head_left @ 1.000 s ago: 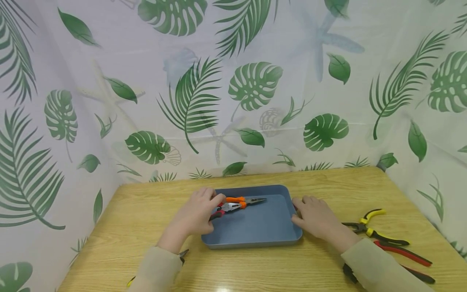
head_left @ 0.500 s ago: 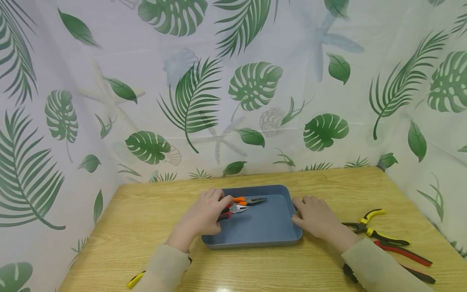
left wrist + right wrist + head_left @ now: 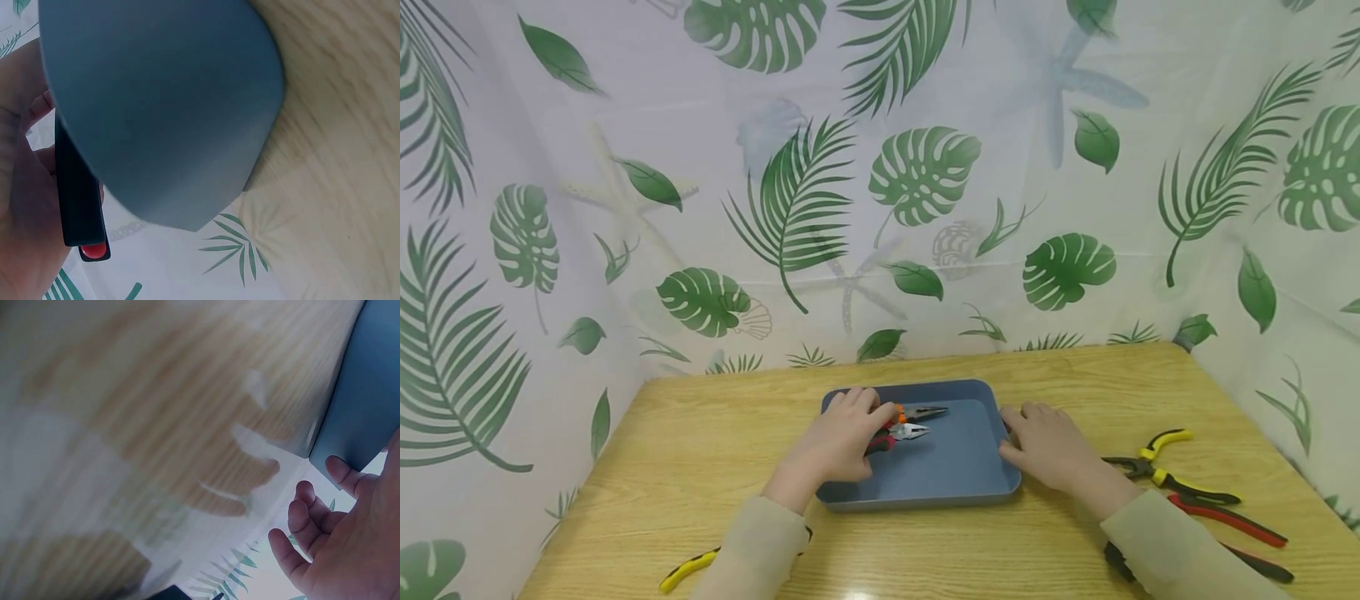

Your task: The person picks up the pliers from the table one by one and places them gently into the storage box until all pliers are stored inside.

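A blue-grey rectangular tray point(image 3: 955, 471) sits on the wooden table. My left hand point(image 3: 838, 442) reaches over its left side and grips pliers point(image 3: 912, 431) with red-and-black handles, their bright jaws pointing right. The black handle end point(image 3: 80, 200) shows beyond the tray wall point(image 3: 162, 112) in the left wrist view. Just behind lie orange-handled long-nose pliers point(image 3: 928, 412), partly hidden by that hand. My right hand point(image 3: 1047, 446) rests against the tray's right side. In the right wrist view, its fingers point(image 3: 350, 478) are loosely bent, one at the tray wall point(image 3: 369, 381).
On the right lie yellow-and-black pliers point(image 3: 1146, 462) and a tool with red-and-black handles point(image 3: 1232, 521), partly under my right sleeve. A yellow-handled tool point(image 3: 688, 571) is partly covered by my left sleeve. A leaf-printed cloth point(image 3: 880, 208) hangs behind the table.
My left hand has moved right over the tray with the red-and-black pliers, covering more of the orange pliers. More of the yellow-handled tool shows at left. The right hand has stayed put.
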Demonstrator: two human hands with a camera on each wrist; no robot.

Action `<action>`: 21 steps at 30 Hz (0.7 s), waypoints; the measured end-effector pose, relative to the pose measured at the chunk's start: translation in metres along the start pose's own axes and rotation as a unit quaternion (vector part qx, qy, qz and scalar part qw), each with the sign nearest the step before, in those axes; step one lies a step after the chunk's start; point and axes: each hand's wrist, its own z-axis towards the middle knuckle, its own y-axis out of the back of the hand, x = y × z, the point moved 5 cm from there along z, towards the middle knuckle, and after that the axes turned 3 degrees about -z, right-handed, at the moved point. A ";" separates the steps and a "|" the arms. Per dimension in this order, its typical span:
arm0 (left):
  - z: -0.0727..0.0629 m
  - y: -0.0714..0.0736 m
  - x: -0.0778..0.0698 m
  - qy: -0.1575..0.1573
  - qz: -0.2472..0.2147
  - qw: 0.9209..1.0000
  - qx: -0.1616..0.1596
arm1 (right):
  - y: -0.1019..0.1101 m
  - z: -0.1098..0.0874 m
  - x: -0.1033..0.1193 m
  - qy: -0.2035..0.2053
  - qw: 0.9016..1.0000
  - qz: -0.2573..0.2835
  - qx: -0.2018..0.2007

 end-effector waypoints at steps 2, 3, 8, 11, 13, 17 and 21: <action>0.002 -0.001 -0.002 -0.004 0.005 1.000 0.001 | 0.000 0.000 0.000 -0.001 1.000 0.000 0.001; 0.002 -0.001 -0.003 -0.008 0.010 1.000 0.000 | 0.000 0.000 0.000 -0.003 1.000 0.000 0.003; 0.006 -0.003 -0.008 -0.026 0.034 0.999 -0.007 | -0.002 0.001 -0.002 -0.007 1.000 -0.001 0.008; 0.008 -0.003 -0.011 -0.029 0.036 0.999 -0.006 | -0.003 0.001 -0.002 -0.006 1.000 -0.002 0.008; 0.010 -0.003 -0.013 -0.029 0.033 0.999 -0.002 | -0.003 0.001 -0.002 -0.005 1.000 -0.003 0.008; 0.013 -0.005 -0.015 -0.031 0.031 0.999 0.002 | -0.003 0.001 -0.001 -0.005 1.000 -0.003 0.006; 0.017 -0.008 -0.017 -0.030 0.041 0.999 0.006 | -0.002 0.001 -0.001 -0.004 1.000 -0.001 0.001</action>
